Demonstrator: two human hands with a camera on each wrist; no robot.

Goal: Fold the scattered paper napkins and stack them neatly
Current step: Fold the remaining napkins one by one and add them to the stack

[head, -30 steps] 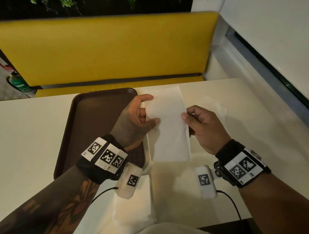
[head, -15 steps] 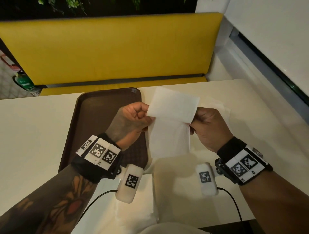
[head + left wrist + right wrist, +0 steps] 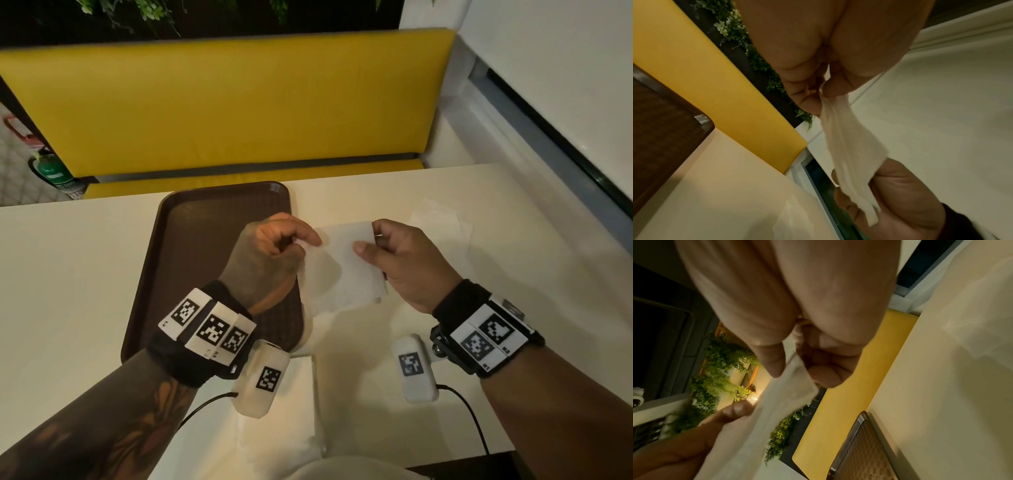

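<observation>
A white paper napkin (image 3: 342, 270) is held in the air above the table, doubled over into a short rectangle. My left hand (image 3: 274, 246) pinches its left edge between thumb and fingers; the left wrist view shows the same napkin (image 3: 851, 152) hanging from that pinch. My right hand (image 3: 394, 253) pinches the right edge, thumb on top; in the right wrist view the napkin (image 3: 777, 402) runs from its fingers (image 3: 828, 374) towards the other hand. Another napkin (image 3: 440, 222) lies flat on the table to the right. More white napkins (image 3: 284, 435) lie near the front edge.
A brown plastic tray (image 3: 205, 260) sits on the cream table (image 3: 68, 274) just left of my hands. A yellow bench (image 3: 239, 109) stands behind the table. A wall and window ledge (image 3: 548, 120) run along the right side.
The long napkin's upper half came down over its lower half, so it is now about half as long. Both hands kept their pinch and drew slightly closer to me.
</observation>
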